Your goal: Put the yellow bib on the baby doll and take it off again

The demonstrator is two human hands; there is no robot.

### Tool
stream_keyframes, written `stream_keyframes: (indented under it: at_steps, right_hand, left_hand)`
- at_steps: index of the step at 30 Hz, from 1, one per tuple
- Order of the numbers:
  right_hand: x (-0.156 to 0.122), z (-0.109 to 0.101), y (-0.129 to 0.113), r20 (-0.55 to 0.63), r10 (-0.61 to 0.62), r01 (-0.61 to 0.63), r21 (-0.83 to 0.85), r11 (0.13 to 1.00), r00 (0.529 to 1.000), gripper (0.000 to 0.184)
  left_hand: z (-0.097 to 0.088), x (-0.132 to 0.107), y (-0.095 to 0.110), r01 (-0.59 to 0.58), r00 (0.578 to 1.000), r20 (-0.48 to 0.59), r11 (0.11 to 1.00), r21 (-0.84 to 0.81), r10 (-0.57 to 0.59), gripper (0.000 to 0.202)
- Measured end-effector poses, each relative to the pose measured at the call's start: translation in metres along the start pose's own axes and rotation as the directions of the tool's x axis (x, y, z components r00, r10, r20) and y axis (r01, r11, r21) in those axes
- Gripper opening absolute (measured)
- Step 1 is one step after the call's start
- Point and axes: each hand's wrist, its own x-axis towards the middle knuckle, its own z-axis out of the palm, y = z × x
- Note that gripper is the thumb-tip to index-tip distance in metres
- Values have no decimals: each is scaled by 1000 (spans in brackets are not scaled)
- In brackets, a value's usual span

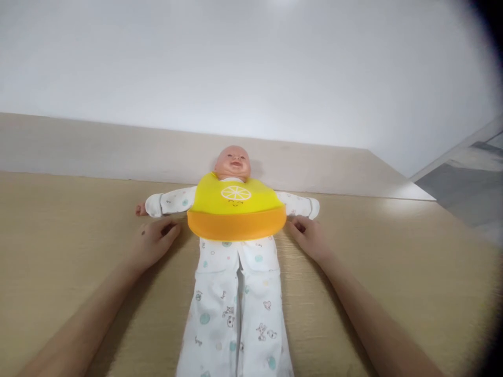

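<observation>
A baby doll (pixel 234 163) lies on its back with both arms spread, dressed in white printed clothes (pixel 239 314). Over its chest is a yellow bib (pixel 220 195) with a white citrus slice and a smiling face on it. The bib's orange catch pocket (pixel 237 225) runs along the lower edge. My left hand (pixel 156 242) rests on the table just below one doll sleeve, fingers loosely curled, holding nothing visible. Below the other sleeve is my right hand (pixel 309 238), also curled, its fingertips close beside the pocket's end; whether they touch it I cannot tell.
The wooden table (pixel 393 262) stretches to both sides of the doll. Behind its head stands a low pale panel (pixel 98 152) against a white wall (pixel 196 68). The table's edge drops off at the right, with grey floor (pixel 463 188) beyond.
</observation>
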Motion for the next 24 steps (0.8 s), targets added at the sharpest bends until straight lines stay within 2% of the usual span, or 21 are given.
stream_keyframes:
  at_steps: [3, 8, 14, 21, 24]
  right_hand:
    - [0, 1, 1, 6, -2, 2, -28, 1000, 1000, 31]
    - [0, 2, 3, 1, -21, 21, -26, 999, 1000, 29]
    - [0, -1, -1, 12, -5, 5, -35, 999, 1000, 28]
    - [0, 2, 3, 20, -11, 11, 0, 1000, 1000, 28]
    - [0, -1, -3, 15, -12, 10, 114, 993, 1000, 31]
  left_hand:
    - [1, 1, -4, -38, 998, 60, 993, 114, 31, 30]
    - [1, 2, -10, -51, 997, 61, 986, 159, 41, 31]
    - [0, -1, -5, -64, 996, 72, 985, 162, 53, 32]
    - [2, 4, -9, -58, 998, 36, 993, 103, 55, 29]
    - [-3, 6, -5, 30, 999, -40, 996, -80, -34, 21]
